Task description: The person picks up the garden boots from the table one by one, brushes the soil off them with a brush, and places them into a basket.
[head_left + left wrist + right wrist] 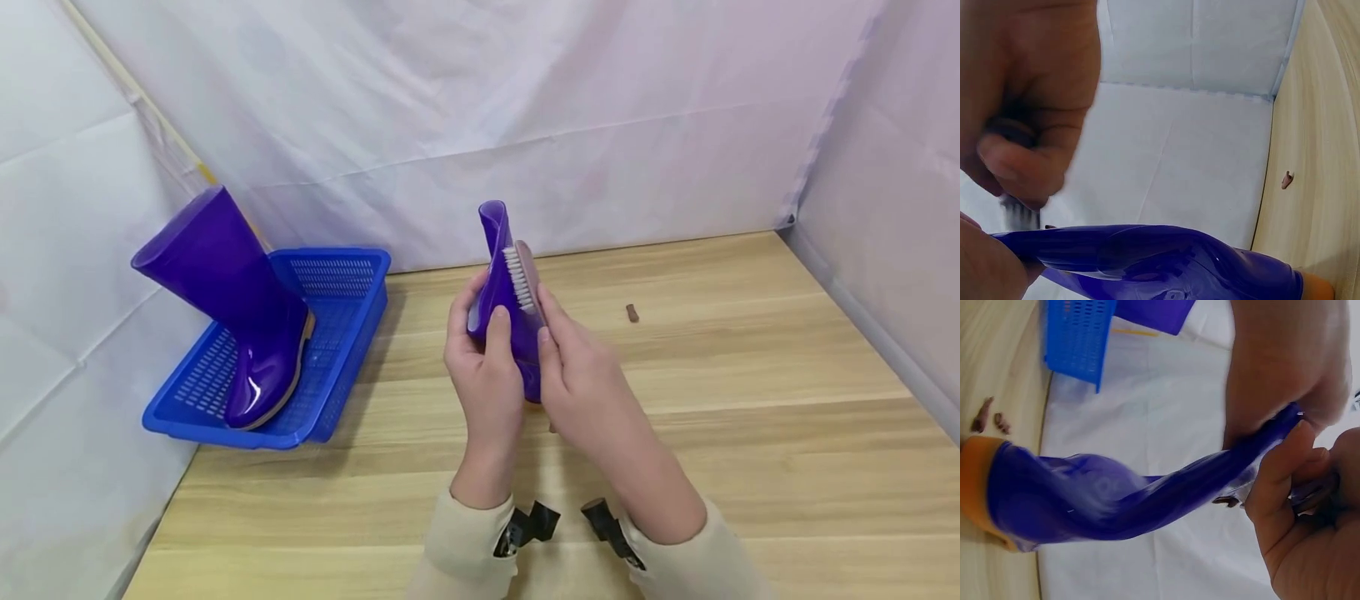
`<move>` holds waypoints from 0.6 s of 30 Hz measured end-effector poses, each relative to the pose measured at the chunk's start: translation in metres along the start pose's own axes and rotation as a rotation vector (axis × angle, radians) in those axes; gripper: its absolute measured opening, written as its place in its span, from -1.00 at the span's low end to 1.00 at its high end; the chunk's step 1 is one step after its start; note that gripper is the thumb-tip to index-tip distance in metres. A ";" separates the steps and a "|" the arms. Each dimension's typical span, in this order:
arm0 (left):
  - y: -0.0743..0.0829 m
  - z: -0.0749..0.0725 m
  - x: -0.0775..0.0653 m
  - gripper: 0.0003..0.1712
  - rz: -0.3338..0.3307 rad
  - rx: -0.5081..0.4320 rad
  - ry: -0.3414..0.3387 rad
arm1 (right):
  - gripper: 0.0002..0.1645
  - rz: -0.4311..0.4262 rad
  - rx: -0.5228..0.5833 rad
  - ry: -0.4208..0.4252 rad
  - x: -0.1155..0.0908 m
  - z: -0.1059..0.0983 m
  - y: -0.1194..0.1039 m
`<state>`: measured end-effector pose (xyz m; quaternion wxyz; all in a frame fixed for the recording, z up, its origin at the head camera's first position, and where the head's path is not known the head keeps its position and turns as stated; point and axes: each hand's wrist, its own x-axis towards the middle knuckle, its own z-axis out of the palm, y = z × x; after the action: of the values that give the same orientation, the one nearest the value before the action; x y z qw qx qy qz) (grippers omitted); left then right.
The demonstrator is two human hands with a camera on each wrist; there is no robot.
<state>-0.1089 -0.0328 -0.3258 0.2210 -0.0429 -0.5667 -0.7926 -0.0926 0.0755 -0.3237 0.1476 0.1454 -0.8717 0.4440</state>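
A glossy purple rain boot (498, 287) with a tan sole is in front of me, its shaft squeezed partly flat. My left hand (491, 379) grips that shaft, thumb across the near side. In my right hand (588, 383) is a scrubbing brush (528, 271), its pale bristles facing the shaft beside the left thumb. The right wrist view shows the boot's foot (1079, 500) low down, sole right at the table. A brown clump (1227, 501) sits at the shaft near the right fingers. Fingers largely cover the brush (1019, 212) in the left wrist view.
At left a blue plastic basket (351, 367) holds a second purple boot (232, 287), which leans with its shaft over the rim. One brown bit (632, 313) lies on the wooden table (750, 467) at right. More brown pieces (983, 417) lie near the held boot's sole. White sheeting (637, 167) surrounds the table.
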 end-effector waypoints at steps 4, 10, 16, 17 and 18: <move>0.001 0.001 0.001 -0.55 -0.004 -0.002 0.005 | -0.35 0.013 -0.051 -0.009 0.000 0.004 0.006; 0.001 0.000 0.002 -0.56 -0.001 0.008 0.015 | -0.34 0.084 -0.113 -0.073 0.001 0.007 0.023; 0.001 0.001 0.002 -0.56 -0.009 0.014 0.025 | -0.35 0.171 -0.177 -0.175 0.005 0.003 0.034; 0.001 0.001 0.002 -0.56 -0.009 0.014 0.028 | -0.34 0.191 -0.180 -0.194 0.006 0.001 0.036; 0.001 0.001 0.002 -0.56 -0.009 0.012 0.030 | -0.34 0.208 -0.183 -0.208 0.007 -0.001 0.037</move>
<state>-0.1103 -0.0324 -0.3236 0.2264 -0.0272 -0.5681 -0.7908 -0.1132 0.0963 -0.3468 0.0224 0.0855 -0.9295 0.3582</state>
